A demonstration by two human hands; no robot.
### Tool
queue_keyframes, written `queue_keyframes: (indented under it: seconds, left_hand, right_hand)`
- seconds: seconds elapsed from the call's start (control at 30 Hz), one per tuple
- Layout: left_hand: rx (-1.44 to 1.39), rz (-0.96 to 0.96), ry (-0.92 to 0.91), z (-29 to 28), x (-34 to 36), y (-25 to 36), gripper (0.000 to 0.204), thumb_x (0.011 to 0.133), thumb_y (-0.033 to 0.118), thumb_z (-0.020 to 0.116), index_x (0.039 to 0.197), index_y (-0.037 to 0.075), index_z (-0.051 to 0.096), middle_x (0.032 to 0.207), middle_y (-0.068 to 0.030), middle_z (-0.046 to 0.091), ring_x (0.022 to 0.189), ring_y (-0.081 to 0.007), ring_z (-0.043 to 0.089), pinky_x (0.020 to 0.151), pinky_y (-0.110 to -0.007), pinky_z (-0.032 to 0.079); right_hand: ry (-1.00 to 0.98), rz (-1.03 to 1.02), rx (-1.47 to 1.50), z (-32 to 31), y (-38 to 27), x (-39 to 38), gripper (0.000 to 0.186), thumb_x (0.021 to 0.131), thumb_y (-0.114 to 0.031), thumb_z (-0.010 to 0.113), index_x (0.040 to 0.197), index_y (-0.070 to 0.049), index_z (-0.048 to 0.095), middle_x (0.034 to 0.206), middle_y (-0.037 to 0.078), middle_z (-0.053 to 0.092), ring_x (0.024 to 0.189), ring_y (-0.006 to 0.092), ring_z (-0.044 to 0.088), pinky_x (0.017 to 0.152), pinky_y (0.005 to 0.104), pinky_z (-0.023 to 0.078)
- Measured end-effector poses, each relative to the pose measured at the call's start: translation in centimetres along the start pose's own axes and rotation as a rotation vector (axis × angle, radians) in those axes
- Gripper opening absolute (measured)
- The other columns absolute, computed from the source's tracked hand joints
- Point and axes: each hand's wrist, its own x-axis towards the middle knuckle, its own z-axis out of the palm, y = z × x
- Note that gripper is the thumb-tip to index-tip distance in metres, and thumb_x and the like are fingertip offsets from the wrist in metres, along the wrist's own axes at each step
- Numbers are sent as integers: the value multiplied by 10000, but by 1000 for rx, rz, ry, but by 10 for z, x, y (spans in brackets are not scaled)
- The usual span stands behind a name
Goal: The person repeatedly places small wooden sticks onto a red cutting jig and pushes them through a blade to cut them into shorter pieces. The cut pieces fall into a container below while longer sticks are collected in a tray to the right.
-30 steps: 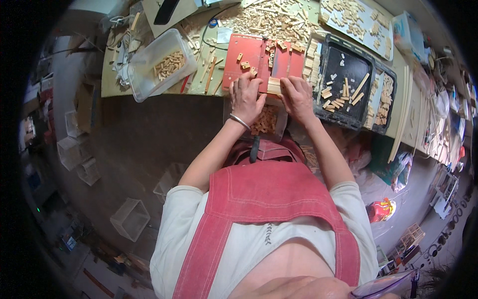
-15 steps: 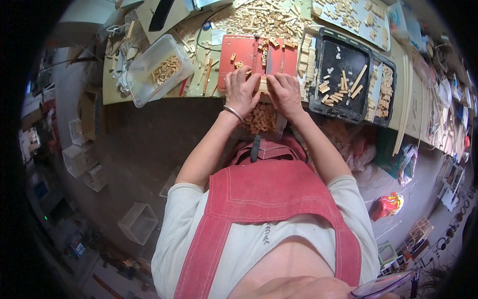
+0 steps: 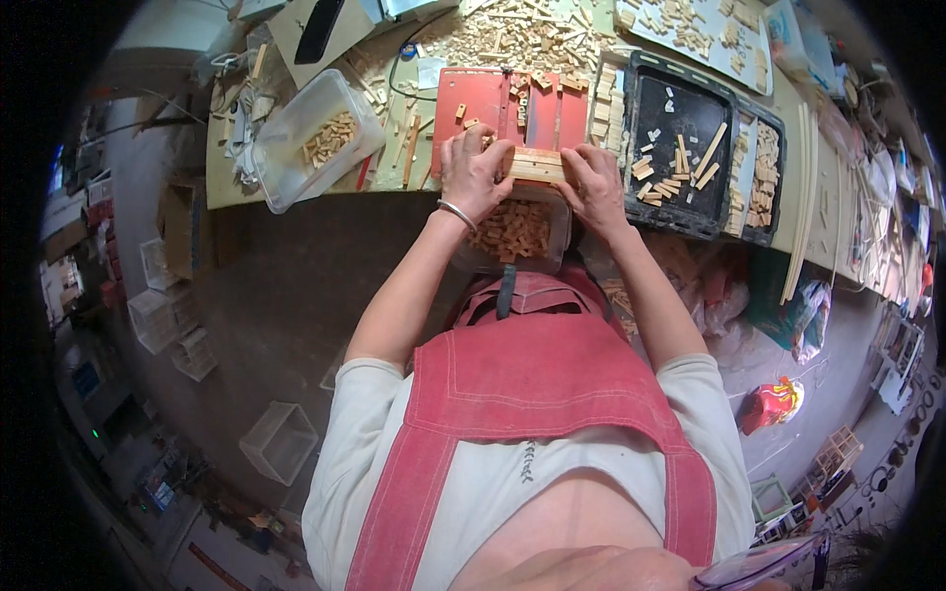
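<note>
A pale wooden block (image 3: 537,165) with small dark holes lies crosswise at the near edge of a red board (image 3: 453,97). The fingers and thumb of my left hand (image 3: 473,179) are closed at its left end. My right hand (image 3: 595,189) pinches its right end, thumb underneath. Small drilled wood pieces (image 3: 460,112) rest on the board, some close to my left fingertips. Directly below the block, a clear plastic bin (image 3: 559,236) holds many small wood pieces (image 3: 512,229).
Left of the board stands a translucent tub (image 3: 279,163) with wood bits. To its right is a black tray (image 3: 690,212) with sticks and blocks. Loose wood pieces (image 3: 512,34) cover the back of the bench. Long strips (image 3: 796,217) overhang the bench's right side.
My right hand has moved right and slightly toward me, and my left hand a little left. The wooden block, mostly covered before, now shows between them.
</note>
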Motion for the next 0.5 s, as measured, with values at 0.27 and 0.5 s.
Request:
queue_keyframes:
  seconds: [0.27, 0.5]
  left_hand:
    - [9, 24, 9, 0, -1, 0, 530, 756, 239, 889, 1258, 176, 732, 1328, -81, 566, 1276, -322, 537, 1132, -505, 374]
    - [8, 32, 7, 1, -1, 0, 532, 753, 228, 891, 1258, 174, 729, 1324, -81, 566, 1277, -324, 541, 1134, -507, 375]
  right_hand:
    - [-20, 27, -12, -4, -5, 1, 586, 820, -223, 896, 1354, -99, 685, 1297, 116, 639, 1243, 350, 589, 1067, 475, 488]
    - [-17, 3, -51, -6, -5, 1, 581, 824, -241, 890, 1348, -97, 685, 1298, 114, 640, 1250, 341, 588, 1070, 477, 469]
